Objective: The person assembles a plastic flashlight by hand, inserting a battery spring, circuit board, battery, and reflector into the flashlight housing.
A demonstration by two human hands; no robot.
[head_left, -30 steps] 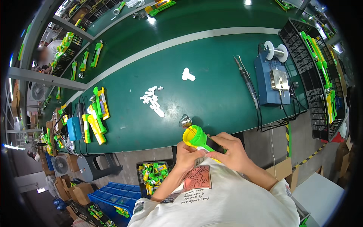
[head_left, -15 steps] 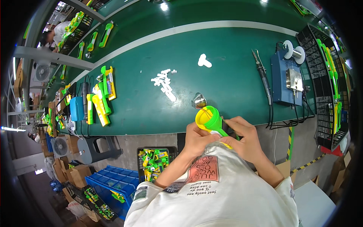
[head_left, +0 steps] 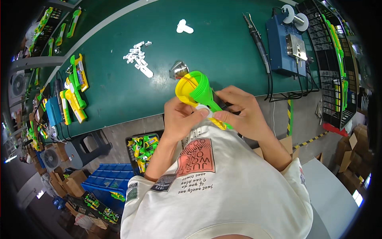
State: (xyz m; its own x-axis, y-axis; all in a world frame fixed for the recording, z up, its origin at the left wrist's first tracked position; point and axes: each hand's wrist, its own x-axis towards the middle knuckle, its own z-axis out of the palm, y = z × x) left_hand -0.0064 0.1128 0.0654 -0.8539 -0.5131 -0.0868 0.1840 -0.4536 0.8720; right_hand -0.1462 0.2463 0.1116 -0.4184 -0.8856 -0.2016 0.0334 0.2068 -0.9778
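Observation:
Between both hands is a green and yellow flashlight housing (head_left: 203,93), its wide round mouth tilted up toward the table. My left hand (head_left: 180,121) grips its yellow side, the thumb pressed near a white part on the handle. On the green side my right hand (head_left: 240,113) is closed round the handle, its thumb on the yellow edge. Thin wires run out of the mouth toward a shiny silver reflector cup (head_left: 178,70), which lies on the green table (head_left: 223,51). The fingers hide much of the handle.
Small white plastic parts (head_left: 137,59) lie left of the reflector, more white pieces (head_left: 184,27) farther back. A soldering iron (head_left: 258,44) lies beside a blue soldering station (head_left: 284,47). Flashlight housings (head_left: 73,101) are at left; a black crate (head_left: 145,153) holds others below the edge.
The view has shifted, so the table's things appear farther left and higher. Both hands still hold the flashlight housing; my left thumb now shows on the white part.

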